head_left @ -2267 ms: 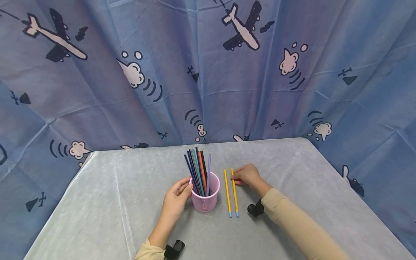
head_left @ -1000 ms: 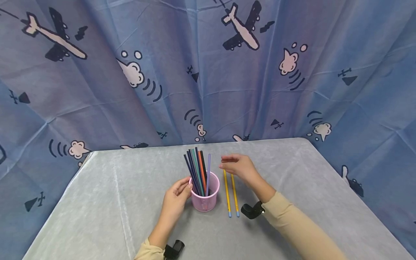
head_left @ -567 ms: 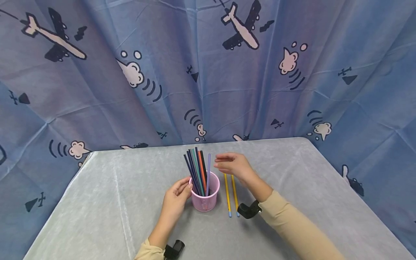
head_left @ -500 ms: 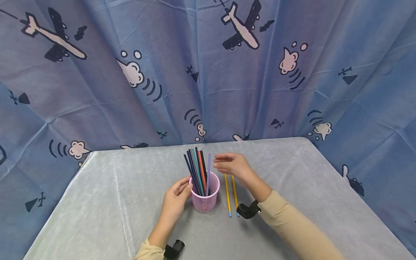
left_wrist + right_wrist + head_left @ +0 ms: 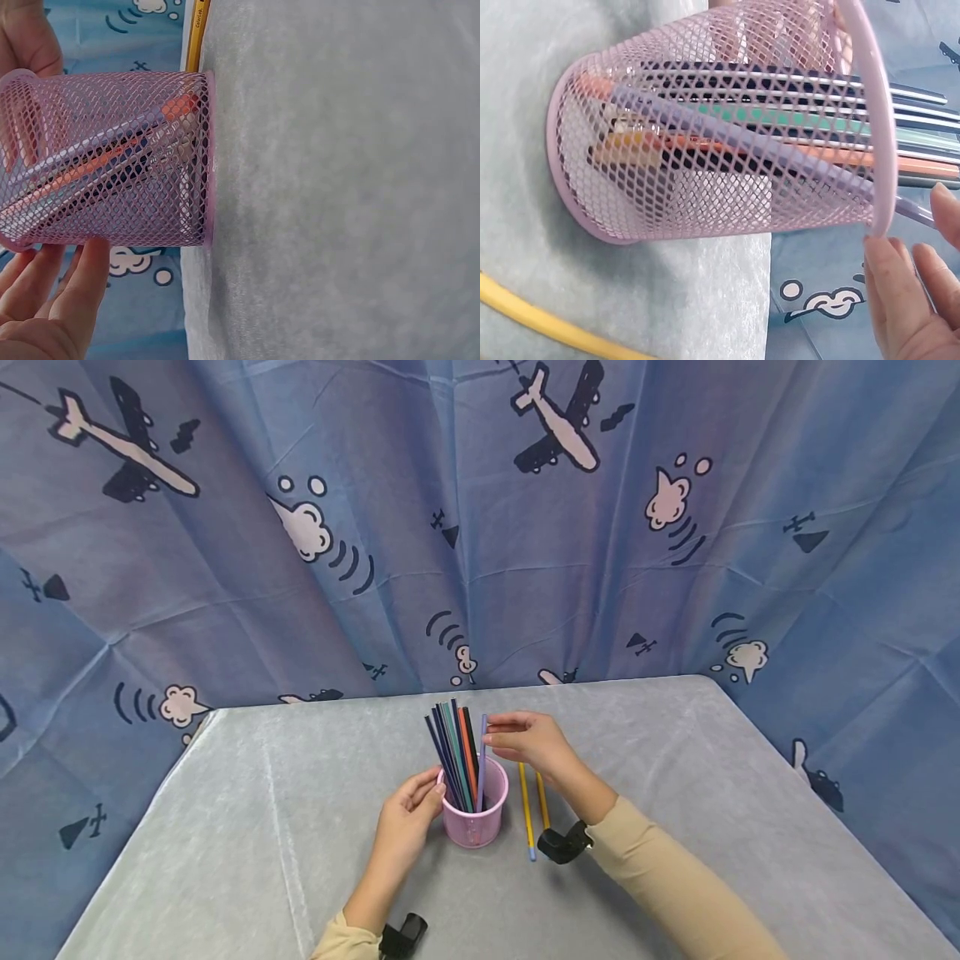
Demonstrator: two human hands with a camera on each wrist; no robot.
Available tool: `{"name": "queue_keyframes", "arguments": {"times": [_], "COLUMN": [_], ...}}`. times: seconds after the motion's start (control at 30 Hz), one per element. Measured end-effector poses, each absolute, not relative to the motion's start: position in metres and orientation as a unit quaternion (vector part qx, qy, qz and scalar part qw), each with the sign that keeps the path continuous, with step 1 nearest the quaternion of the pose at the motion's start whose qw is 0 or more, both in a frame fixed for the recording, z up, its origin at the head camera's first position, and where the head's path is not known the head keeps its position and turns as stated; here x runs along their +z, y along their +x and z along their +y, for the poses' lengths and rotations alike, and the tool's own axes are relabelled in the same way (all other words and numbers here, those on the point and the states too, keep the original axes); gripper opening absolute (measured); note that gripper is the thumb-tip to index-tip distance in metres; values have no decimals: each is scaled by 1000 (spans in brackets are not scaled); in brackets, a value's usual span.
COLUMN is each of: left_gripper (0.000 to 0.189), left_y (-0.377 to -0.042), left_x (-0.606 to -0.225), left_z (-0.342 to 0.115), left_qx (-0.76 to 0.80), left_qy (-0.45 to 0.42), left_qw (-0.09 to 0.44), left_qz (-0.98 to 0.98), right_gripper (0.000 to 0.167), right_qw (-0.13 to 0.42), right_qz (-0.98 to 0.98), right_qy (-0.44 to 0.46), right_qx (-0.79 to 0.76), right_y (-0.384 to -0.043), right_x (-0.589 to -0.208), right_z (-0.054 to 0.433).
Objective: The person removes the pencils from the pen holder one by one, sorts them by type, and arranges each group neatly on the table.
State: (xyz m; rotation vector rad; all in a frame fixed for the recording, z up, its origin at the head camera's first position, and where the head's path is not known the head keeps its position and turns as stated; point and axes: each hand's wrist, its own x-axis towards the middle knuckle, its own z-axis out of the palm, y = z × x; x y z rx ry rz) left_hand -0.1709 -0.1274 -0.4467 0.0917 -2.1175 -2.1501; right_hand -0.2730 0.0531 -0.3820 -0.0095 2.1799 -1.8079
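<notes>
A pink mesh pencil cup [image 5: 471, 835] stands upright on the table, with dark blue, teal, orange and black pencils [image 5: 454, 752] leaning to its left. My left hand [image 5: 405, 814] holds the cup's left side near the rim, thumb in front. A purple pencil [image 5: 482, 768] leans by itself at the right of the bunch. At its upper end is my right hand [image 5: 536, 745]; in the right wrist view the thumb [image 5: 946, 210] overlaps the pencil while the other fingers spread apart from it. Two yellow pencils [image 5: 527, 818] with blue ends lie right of the cup, partly under the right hand.
A pale grey cloth covers the table [image 5: 337, 877]. Behind it hangs a blue curtain [image 5: 480, 527] printed with airplanes. Each wrist wears a black camera [image 5: 566, 843]; the right one overlaps a yellow pencil's end in the head view.
My right hand has left the right yellow pencil, risen and moved left to the purple pencil's top. The yellow pencils lie nearly as before. My left hand and the cup have stayed put.
</notes>
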Motion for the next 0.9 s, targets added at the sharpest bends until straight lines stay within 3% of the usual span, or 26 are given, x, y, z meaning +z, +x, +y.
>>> {"name": "queue_keyframes", "arguments": {"times": [0.9], "left_gripper": [39], "left_y": [-172], "left_x": [-448], "left_z": [-127], "left_qx": [-712], "left_qy": [35], "left_qw": [63], "left_qz": [-699], "right_gripper": [35], "right_qw": [135], "right_qz": [742], "right_qy": [-5], "right_qx": [-656], "right_y": [-273], "right_x": [-385], "right_z": [45]}}
